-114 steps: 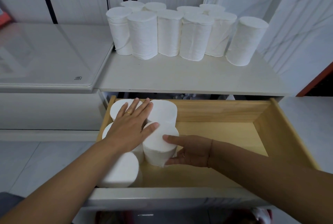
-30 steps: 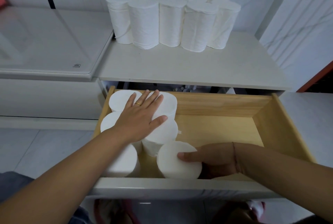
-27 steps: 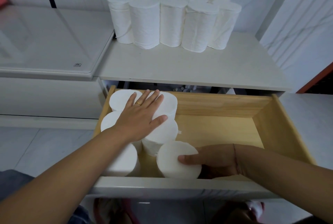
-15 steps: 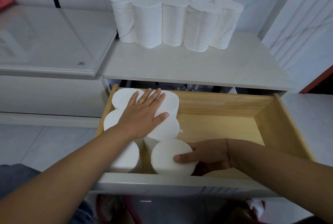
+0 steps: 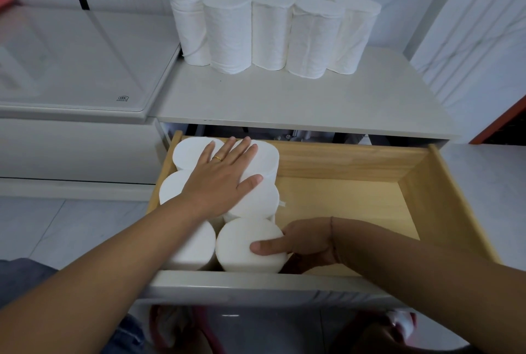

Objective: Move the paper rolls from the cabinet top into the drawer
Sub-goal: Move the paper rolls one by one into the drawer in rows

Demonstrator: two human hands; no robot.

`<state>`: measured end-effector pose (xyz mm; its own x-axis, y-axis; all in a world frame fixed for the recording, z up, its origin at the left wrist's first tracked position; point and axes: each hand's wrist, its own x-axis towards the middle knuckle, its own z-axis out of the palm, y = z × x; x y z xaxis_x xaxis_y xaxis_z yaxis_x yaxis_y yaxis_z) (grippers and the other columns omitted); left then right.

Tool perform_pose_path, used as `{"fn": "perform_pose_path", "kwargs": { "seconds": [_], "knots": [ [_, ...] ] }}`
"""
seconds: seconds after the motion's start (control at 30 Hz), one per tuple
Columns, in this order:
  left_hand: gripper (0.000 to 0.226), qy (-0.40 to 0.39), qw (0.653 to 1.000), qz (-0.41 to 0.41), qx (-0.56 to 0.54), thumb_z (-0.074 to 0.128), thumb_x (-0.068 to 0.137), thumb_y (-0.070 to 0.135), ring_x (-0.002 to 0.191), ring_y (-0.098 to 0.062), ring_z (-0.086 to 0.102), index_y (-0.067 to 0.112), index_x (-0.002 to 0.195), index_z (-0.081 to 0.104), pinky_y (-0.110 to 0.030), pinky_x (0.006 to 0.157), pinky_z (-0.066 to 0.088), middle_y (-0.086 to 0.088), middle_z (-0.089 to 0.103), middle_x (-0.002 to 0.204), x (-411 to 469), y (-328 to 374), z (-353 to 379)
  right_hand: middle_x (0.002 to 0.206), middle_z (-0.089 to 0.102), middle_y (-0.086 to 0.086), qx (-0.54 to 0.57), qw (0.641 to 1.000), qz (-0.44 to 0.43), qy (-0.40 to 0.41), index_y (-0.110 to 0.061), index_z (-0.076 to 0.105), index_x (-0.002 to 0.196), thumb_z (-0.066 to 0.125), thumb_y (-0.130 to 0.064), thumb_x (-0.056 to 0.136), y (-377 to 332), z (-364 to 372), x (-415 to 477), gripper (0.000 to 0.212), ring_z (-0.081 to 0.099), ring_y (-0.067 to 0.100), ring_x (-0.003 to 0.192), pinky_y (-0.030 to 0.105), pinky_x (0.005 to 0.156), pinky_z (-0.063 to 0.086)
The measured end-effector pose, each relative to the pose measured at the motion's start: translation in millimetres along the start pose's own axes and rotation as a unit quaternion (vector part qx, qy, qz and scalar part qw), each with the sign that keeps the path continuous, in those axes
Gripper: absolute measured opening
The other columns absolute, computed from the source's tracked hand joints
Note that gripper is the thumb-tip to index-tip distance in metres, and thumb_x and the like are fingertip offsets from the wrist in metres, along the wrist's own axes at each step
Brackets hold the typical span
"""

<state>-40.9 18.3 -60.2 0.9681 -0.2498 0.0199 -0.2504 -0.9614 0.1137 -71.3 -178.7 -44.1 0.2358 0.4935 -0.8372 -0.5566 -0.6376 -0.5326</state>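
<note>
Several white paper rolls (image 5: 270, 29) stand upright in a cluster at the back of the white cabinet top (image 5: 299, 100). Below it the wooden drawer (image 5: 350, 200) is pulled out. Several more rolls stand packed in its left part. My left hand (image 5: 219, 180) lies flat with spread fingers on the tops of the back rolls. My right hand (image 5: 301, 242) grips the front roll (image 5: 244, 242) from its right side, thumb on the roll's top, fingers round its side. That roll stands against the drawer's front wall, next to the other rolls.
The drawer's right half shows bare wood floor. A glass-topped white unit (image 5: 74, 66) adjoins the cabinet on the left. Marbled wall panels (image 5: 469, 26) rise to the right. Pale floor tiles lie below, and my feet (image 5: 398, 322) show under the drawer front.
My right hand has slid the front roll leftward, up against the other rolls in the drawer. My left hand has stayed flat on the back rolls. One roll has left the cabinet top since the earliest frame.
</note>
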Motion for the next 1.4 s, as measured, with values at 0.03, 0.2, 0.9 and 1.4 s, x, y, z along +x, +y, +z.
{"fn": "perform_pose_path", "kwargs": {
  "seconds": [0.03, 0.2, 0.9, 1.4],
  "knots": [
    [0.072, 0.0, 1.0, -0.001, 0.001, -0.003, 0.085, 0.064, 0.144, -0.009, -0.013, 0.031, 0.149, -0.004, -0.04, 0.116, -0.008, 0.012, -0.009, 0.158, 0, 0, 0, 0.123, 0.059, 0.009, -0.004, 1.0, -0.003, 0.0, -0.02, 0.055, 0.112, 0.066, -0.037, 0.084, -2, 3, 2, 0.035, 0.058, 0.024, 0.109, 0.036, 0.099, 0.049],
    [0.072, -0.002, 1.0, 0.001, -0.005, -0.002, 0.085, 0.064, 0.144, -0.009, -0.013, 0.03, 0.149, -0.003, -0.04, 0.116, -0.008, 0.012, -0.009, 0.158, -1, 2, -1, 0.122, 0.06, 0.007, -0.004, 1.0, -0.004, -0.014, -0.023, 0.054, 0.114, 0.065, -0.035, 0.086, -7, 5, 2, 0.033, 0.059, 0.025, 0.111, 0.038, 0.099, 0.049],
    [0.076, 0.002, 0.999, 0.03, -0.015, -0.005, 0.084, 0.066, 0.141, -0.005, -0.021, 0.026, 0.149, -0.006, -0.033, 0.116, -0.011, 0.011, -0.013, 0.157, -3, 3, -4, 0.138, 0.043, 0.008, 0.007, 0.726, -0.402, 0.558, -0.01, 0.032, 0.139, 0.074, -0.037, 0.077, -167, -198, -20, 0.08, 0.043, 0.019, 0.127, 0.024, 0.104, 0.035],
    [0.074, 0.002, 0.999, 0.035, -0.021, -0.004, 0.086, 0.066, 0.14, -0.005, -0.022, 0.027, 0.149, -0.008, -0.035, 0.117, -0.009, 0.01, -0.015, 0.157, -3, 2, -4, 0.138, 0.044, 0.002, 0.037, 0.706, -0.425, 0.565, -0.012, 0.029, 0.138, 0.082, -0.043, 0.064, -195, -217, 1, 0.096, 0.043, 0.019, 0.127, 0.034, 0.109, 0.036]
  ]
}}
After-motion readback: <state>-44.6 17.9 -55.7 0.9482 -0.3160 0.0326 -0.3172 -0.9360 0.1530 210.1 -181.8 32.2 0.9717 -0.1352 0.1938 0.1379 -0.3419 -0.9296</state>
